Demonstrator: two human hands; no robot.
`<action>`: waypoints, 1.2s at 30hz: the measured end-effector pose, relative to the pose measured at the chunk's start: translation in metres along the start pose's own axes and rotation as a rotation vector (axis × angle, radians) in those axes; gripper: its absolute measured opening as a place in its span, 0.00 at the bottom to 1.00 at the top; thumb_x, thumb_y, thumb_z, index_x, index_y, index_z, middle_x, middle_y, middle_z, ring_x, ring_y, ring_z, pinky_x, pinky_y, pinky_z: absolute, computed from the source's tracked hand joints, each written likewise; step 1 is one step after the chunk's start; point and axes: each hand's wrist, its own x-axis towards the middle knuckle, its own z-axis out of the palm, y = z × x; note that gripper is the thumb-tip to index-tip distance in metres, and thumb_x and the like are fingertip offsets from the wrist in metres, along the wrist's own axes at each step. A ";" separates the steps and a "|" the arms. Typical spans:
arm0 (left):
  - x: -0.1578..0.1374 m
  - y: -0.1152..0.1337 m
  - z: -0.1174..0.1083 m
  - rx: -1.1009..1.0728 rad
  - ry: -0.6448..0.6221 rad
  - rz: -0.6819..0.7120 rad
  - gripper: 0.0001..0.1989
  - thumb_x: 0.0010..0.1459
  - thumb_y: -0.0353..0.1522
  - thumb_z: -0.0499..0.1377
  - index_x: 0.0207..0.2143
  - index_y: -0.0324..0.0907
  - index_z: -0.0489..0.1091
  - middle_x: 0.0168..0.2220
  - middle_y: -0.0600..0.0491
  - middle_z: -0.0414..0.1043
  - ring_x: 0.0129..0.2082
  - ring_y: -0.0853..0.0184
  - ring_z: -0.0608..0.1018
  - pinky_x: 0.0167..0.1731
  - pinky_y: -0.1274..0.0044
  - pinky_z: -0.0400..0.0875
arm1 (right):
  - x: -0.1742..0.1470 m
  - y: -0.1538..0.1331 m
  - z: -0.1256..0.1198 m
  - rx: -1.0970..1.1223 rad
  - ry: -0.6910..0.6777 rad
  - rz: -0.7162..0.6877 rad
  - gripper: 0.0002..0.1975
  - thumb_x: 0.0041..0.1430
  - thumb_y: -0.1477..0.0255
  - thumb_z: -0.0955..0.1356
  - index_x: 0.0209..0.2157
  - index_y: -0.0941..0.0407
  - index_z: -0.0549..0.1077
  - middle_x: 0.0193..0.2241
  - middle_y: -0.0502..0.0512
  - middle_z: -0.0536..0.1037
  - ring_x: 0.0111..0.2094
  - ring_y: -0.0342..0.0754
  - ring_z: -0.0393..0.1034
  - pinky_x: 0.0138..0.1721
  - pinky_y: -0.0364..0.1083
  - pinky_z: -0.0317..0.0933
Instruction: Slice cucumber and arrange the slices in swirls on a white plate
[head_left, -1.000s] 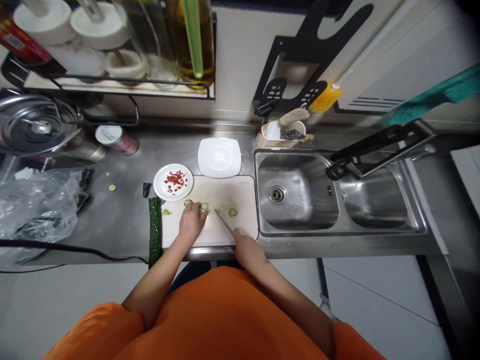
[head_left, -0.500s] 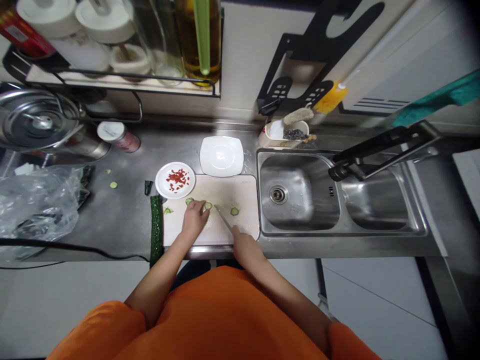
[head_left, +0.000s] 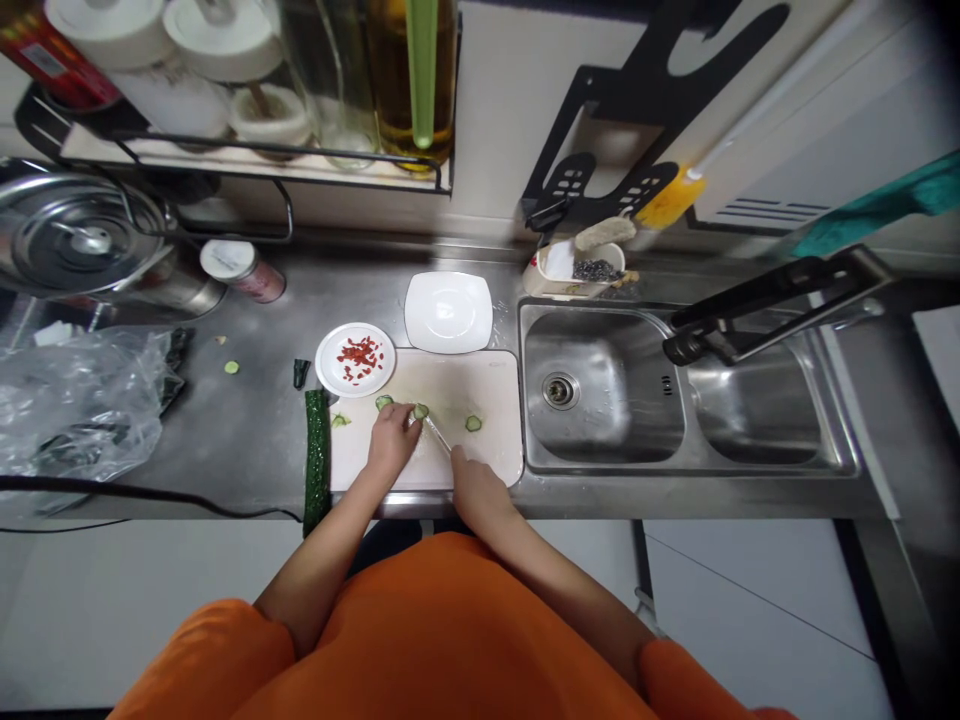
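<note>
My left hand [head_left: 394, 438] is closed, its fingertips pinching a small cucumber slice [head_left: 421, 411] above the white cutting board [head_left: 487, 385]. In my right hand [head_left: 480, 490] is a knife [head_left: 437, 434], gripped by its handle, with the blade's tip close to that slice; whether it touches I cannot tell. Another cucumber slice [head_left: 473, 423] lies on the right of the board, and one more piece [head_left: 384, 401] sits just beyond my left hand. Thin green scraps [head_left: 340, 420] rest near the board's left edge. A long dark-green cucumber [head_left: 316, 455] lies beside the board.
A white plate with red bits [head_left: 326, 362] overlaps the board's far left corner. Behind the board stands a white square dish [head_left: 450, 335]. To the right is a steel double sink [head_left: 600, 390]; at left are a plastic bag [head_left: 82, 400] and a pink canister [head_left: 259, 280].
My right hand has moved slightly left, bringing the knife nearer the slice in my left hand. The slice now looks tilted. The whole view has shifted a little.
</note>
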 end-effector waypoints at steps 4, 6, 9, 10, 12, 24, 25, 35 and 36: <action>0.000 0.000 0.000 -0.011 0.003 -0.001 0.12 0.54 0.31 0.57 0.40 0.39 0.72 0.36 0.47 0.71 0.40 0.62 0.73 0.44 0.72 0.68 | 0.000 -0.003 -0.003 0.000 -0.023 0.010 0.18 0.60 0.83 0.54 0.51 0.59 0.58 0.37 0.64 0.76 0.42 0.53 0.72 0.37 0.45 0.62; 0.000 -0.001 0.000 -0.017 0.002 -0.002 0.12 0.54 0.31 0.57 0.41 0.39 0.72 0.36 0.48 0.71 0.40 0.62 0.73 0.44 0.72 0.68 | -0.001 -0.004 -0.003 0.001 -0.021 0.012 0.18 0.60 0.83 0.54 0.51 0.59 0.59 0.37 0.64 0.76 0.42 0.53 0.72 0.37 0.45 0.62; 0.001 -0.001 0.001 -0.019 -0.009 -0.002 0.12 0.54 0.31 0.56 0.41 0.40 0.72 0.36 0.48 0.72 0.40 0.62 0.73 0.45 0.71 0.68 | -0.001 -0.004 -0.003 0.005 -0.013 0.011 0.18 0.60 0.83 0.53 0.50 0.59 0.59 0.36 0.64 0.76 0.41 0.54 0.72 0.36 0.46 0.63; 0.001 -0.001 0.001 -0.019 -0.011 -0.002 0.12 0.54 0.31 0.56 0.40 0.40 0.72 0.36 0.48 0.72 0.40 0.62 0.73 0.45 0.71 0.68 | -0.001 -0.005 -0.003 0.008 -0.010 0.007 0.18 0.60 0.84 0.53 0.50 0.60 0.59 0.36 0.64 0.76 0.41 0.54 0.72 0.35 0.46 0.63; 0.001 -0.001 0.001 -0.020 -0.013 0.000 0.12 0.54 0.31 0.56 0.40 0.39 0.72 0.36 0.47 0.72 0.40 0.61 0.73 0.45 0.71 0.68 | 0.000 -0.005 -0.002 0.014 -0.007 0.004 0.18 0.60 0.84 0.53 0.50 0.60 0.59 0.36 0.64 0.76 0.41 0.54 0.73 0.35 0.46 0.63; 0.002 0.000 0.000 -0.025 0.002 0.010 0.11 0.52 0.30 0.57 0.39 0.40 0.72 0.36 0.47 0.72 0.40 0.61 0.73 0.45 0.70 0.67 | 0.004 -0.006 -0.001 0.039 -0.030 -0.014 0.19 0.57 0.86 0.55 0.49 0.61 0.59 0.36 0.64 0.76 0.43 0.54 0.72 0.37 0.47 0.63; 0.003 0.000 -0.001 -0.026 0.004 0.008 0.11 0.52 0.30 0.57 0.39 0.40 0.72 0.36 0.47 0.72 0.40 0.61 0.73 0.45 0.70 0.67 | 0.003 -0.005 -0.001 0.037 -0.028 -0.015 0.19 0.57 0.85 0.55 0.49 0.61 0.60 0.37 0.64 0.76 0.43 0.54 0.72 0.37 0.47 0.63; 0.002 0.012 -0.009 -0.132 -0.062 -0.153 0.05 0.53 0.35 0.57 0.30 0.43 0.70 0.27 0.55 0.71 0.27 0.69 0.72 0.33 0.77 0.66 | -0.018 0.021 0.005 -0.002 -0.094 0.019 0.21 0.56 0.85 0.55 0.51 0.60 0.60 0.39 0.64 0.75 0.43 0.55 0.71 0.37 0.47 0.61; 0.002 0.012 -0.012 -0.166 -0.065 -0.195 0.06 0.53 0.36 0.57 0.30 0.43 0.70 0.26 0.56 0.72 0.26 0.70 0.72 0.33 0.78 0.66 | -0.019 0.023 0.006 -0.003 -0.093 0.019 0.22 0.56 0.85 0.54 0.51 0.60 0.60 0.38 0.64 0.75 0.43 0.55 0.71 0.37 0.47 0.61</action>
